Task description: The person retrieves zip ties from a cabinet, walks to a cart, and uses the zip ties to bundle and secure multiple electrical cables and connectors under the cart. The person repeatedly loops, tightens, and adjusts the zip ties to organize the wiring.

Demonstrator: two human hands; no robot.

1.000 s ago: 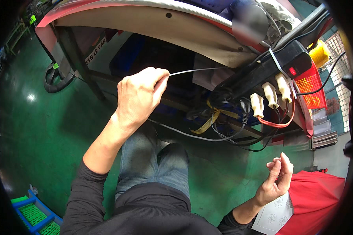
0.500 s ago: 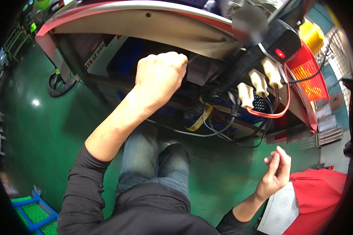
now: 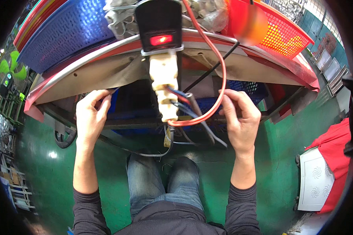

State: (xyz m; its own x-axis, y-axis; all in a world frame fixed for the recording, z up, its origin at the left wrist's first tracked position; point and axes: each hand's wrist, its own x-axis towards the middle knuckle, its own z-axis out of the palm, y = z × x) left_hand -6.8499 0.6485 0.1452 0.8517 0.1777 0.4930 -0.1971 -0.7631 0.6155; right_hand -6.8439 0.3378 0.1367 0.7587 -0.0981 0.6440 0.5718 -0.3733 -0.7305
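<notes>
One desk (image 3: pixel 90 70) stands on green floor (image 3: pixel 219 184); by its edge our left hand (image 3: pixel 91 117) pinches one grey strip (image 3: pixel 115 90); beside one red cable (image 3: pixel 224 74) our right hand (image 3: pixel 242 125) curls, its grip unclear to us.

Thin grey cord (image 3: pixel 116 90), short slanting stretch at left; red cable (image 3: pixel 224 72), central, bowed rightward

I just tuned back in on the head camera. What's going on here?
Two bare hands are at the edge of a table. The left hand pinches what looks like a thin grey strand. The right hand has its fingertips beside a looping red cord; whether it touches the cord I can't tell. Between the hands, cream plugs hang below a black power strip with its red switch lit.
</notes>
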